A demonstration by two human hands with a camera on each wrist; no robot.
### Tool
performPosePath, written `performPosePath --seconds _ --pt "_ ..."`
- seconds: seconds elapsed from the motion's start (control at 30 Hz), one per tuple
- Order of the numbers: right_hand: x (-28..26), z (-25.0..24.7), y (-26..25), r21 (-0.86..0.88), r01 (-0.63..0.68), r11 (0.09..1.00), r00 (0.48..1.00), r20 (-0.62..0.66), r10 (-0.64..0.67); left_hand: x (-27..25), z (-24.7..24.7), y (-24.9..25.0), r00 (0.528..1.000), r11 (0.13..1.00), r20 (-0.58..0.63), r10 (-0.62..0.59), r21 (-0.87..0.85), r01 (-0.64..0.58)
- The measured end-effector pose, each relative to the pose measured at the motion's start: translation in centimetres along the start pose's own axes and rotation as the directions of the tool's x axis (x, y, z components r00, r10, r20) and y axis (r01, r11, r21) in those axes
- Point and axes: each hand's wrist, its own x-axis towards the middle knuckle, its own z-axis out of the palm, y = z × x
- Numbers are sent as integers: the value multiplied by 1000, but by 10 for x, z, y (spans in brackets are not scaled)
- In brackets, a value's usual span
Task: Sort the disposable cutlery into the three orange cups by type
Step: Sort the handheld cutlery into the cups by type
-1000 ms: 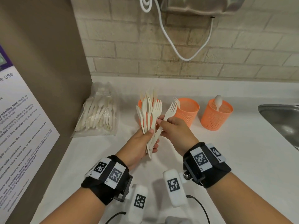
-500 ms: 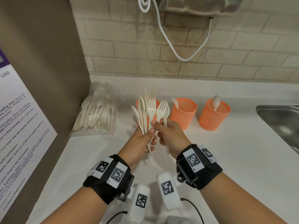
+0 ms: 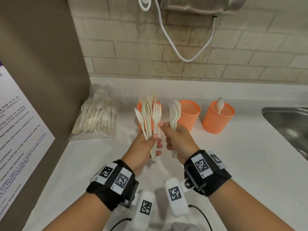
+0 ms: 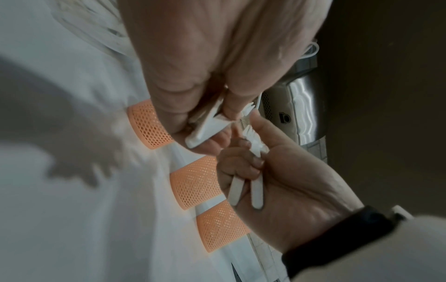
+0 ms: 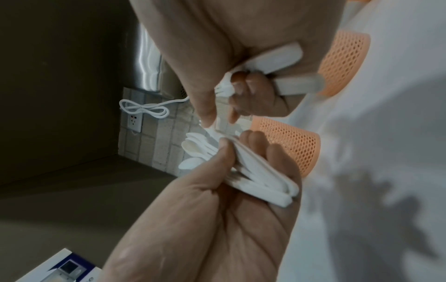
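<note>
Cream plastic cutlery bunch [image 3: 148,121] fanned upright in left hand [image 3: 144,148], thumb clamped across handles. Two forks [image 3: 174,115] gripped in right hand [image 3: 180,141] just beside. Three orange cups [image 3: 190,114] beyond on white counter [image 3: 241,155]; spoon [image 3: 220,104] in rightmost.

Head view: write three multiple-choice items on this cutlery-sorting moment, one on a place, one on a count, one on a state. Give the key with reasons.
1. Where is the plastic bag of cutlery?
A. in the sink
B. on the counter left of the cups
C. inside a cup

2. How many orange cups stand on the counter?
A. three
B. two
C. five

3. What is the right hand doing?
A. resting flat on the counter
B. hanging open
C. gripping forks

Key: B, it lies beside the brown panel; A, left cup, middle cup and right cup; C, fingers curl round the handles.
</note>
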Motion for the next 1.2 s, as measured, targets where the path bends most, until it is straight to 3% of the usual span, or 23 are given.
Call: performPosePath --seconds 0.33,0.6,0.67,0.8,0.97,1.1,1.2 --pt "1 -1 -1 -1 -44 999 998 42 44 0 4 3 1000 1000 26 13 22 -14" --pt "6 -2 9 -109 31 994 985 -164 -48 5 -4 0 999 999 -24 -34 0 34" --pt "5 -4 11 -62 28 998 989 -144 -36 6 -5 -2 999 999 -32 -38 9 39" --pt "2 -6 11 253 -22 967 999 -38 33 6 -5 -3 999 999 -24 -49 -25 48" --pt "0 -5 14 223 -59 973 996 -50 72 5 -4 -3 999 998 -7 -53 -14 53" --pt "-2 -3 8 335 -95 938 993 -33 112 4 -3 -2 998 998 0 -59 18 59" --pt "-4 -1 6 268 -64 961 997 -30 74 2 -2 -1 998 998 11 -56 32 56"
